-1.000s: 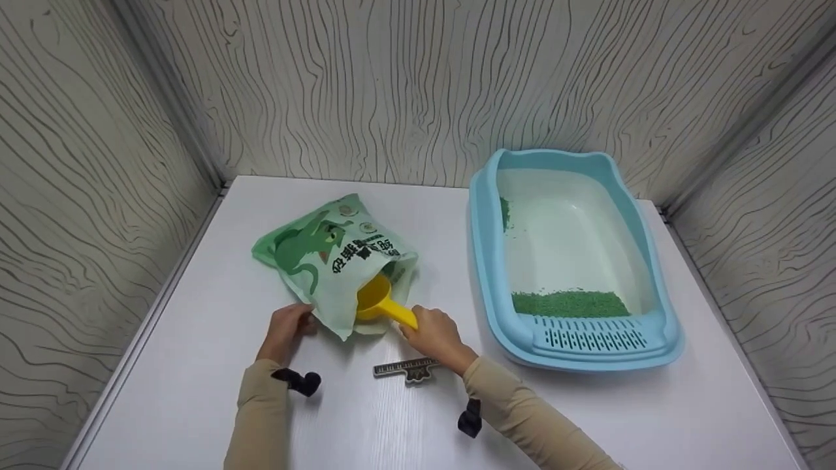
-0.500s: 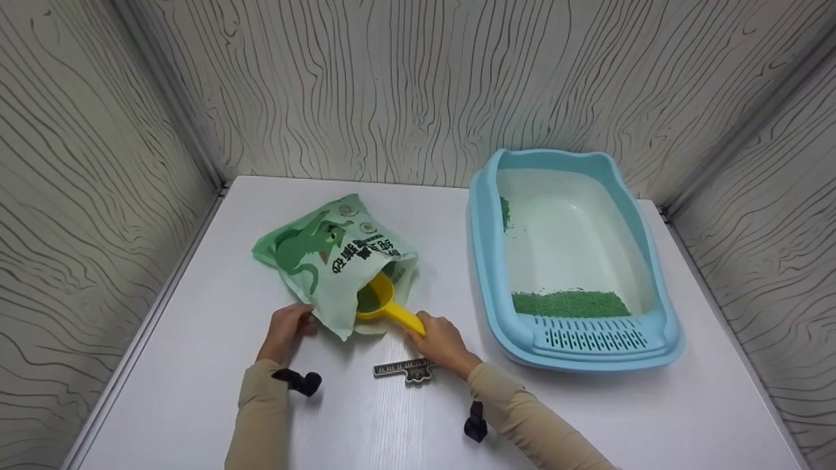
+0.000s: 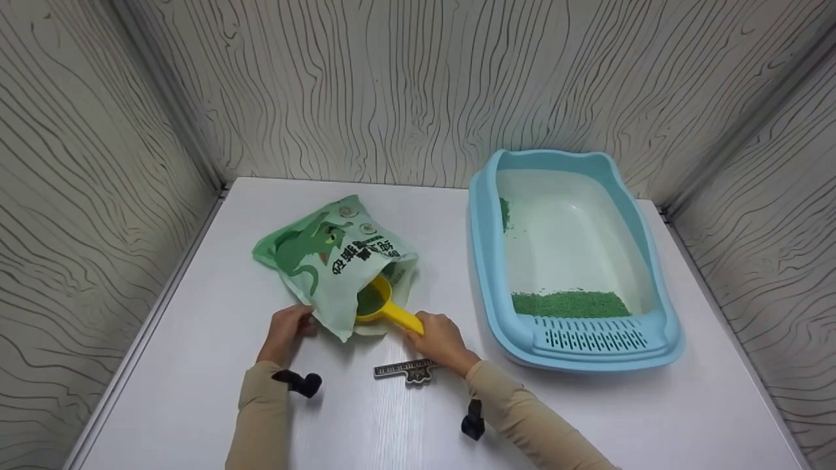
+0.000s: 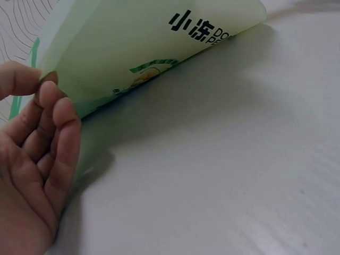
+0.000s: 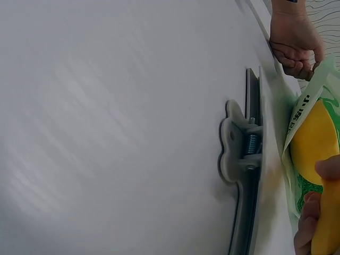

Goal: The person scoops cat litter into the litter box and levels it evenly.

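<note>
A pale green bag of cat litter (image 3: 326, 254) with a cat print lies on the table, its mouth toward the person. My left hand (image 3: 285, 333) pinches the bag's edge between thumb and fingers, as the left wrist view of the hand (image 4: 40, 122) and bag (image 4: 133, 42) shows. The handle of a yellow scoop (image 3: 401, 318) is gripped by my right hand (image 3: 441, 339). Its bowl sits in the bag's mouth with green litter inside. In the right wrist view, the scoop (image 5: 316, 143) tilts in the opening, above green granules (image 5: 308, 186).
A light blue litter box (image 3: 483, 261) stands at the right, with green litter (image 3: 571, 304) along its near end and a small patch at its left wall. A flat bag clip (image 3: 408, 369) with a spring lies between the hands. Patterned walls (image 3: 366, 91) enclose the table's back and sides.
The scoop has drawn slightly back toward the right hand, and its bowl has turned so that green litter shows in it. The left hand and the bag have hardly moved.
</note>
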{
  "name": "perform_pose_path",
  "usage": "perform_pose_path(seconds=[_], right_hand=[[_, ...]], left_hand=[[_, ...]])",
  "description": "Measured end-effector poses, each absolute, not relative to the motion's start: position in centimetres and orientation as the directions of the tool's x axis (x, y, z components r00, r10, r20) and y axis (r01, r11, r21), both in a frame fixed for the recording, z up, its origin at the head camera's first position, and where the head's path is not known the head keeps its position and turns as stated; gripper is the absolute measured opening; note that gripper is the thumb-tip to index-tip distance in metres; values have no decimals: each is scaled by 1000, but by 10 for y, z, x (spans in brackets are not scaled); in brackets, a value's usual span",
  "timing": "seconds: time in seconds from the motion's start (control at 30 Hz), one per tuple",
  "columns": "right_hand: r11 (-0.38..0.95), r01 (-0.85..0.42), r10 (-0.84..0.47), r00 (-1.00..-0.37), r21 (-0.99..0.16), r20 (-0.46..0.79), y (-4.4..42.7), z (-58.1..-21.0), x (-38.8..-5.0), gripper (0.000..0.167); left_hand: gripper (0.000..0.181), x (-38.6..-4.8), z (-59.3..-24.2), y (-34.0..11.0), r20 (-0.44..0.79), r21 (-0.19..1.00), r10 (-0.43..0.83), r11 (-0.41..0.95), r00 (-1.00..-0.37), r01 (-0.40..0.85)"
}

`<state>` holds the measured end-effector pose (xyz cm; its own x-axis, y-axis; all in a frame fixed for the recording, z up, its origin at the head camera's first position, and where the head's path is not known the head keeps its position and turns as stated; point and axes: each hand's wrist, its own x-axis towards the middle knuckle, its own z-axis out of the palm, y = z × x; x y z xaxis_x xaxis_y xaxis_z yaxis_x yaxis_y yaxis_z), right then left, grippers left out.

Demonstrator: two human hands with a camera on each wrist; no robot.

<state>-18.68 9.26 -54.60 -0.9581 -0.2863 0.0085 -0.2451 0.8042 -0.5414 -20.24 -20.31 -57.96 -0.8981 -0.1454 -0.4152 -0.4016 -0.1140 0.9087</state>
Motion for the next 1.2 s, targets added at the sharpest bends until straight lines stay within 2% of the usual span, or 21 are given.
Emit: perform_pose_path(seconds=[0.63, 1.0, 1.2], right_hand=[[831, -155, -276, -949, -535, -154, 85, -536, -192, 18], [861, -208, -242, -970, -464, -14, 84, -542, -192, 19], [867, -208, -236, -972, -452, -4, 87, -541, -194, 19]], left_hand=[[20, -202, -583, -201, -428, 903, -148, -124, -892, -412], [17, -204, -582, -202, -430, 902, -152, -127, -890, -413], [17, -203, -581, -205, -435, 900, -151, -94, -888, -425]])
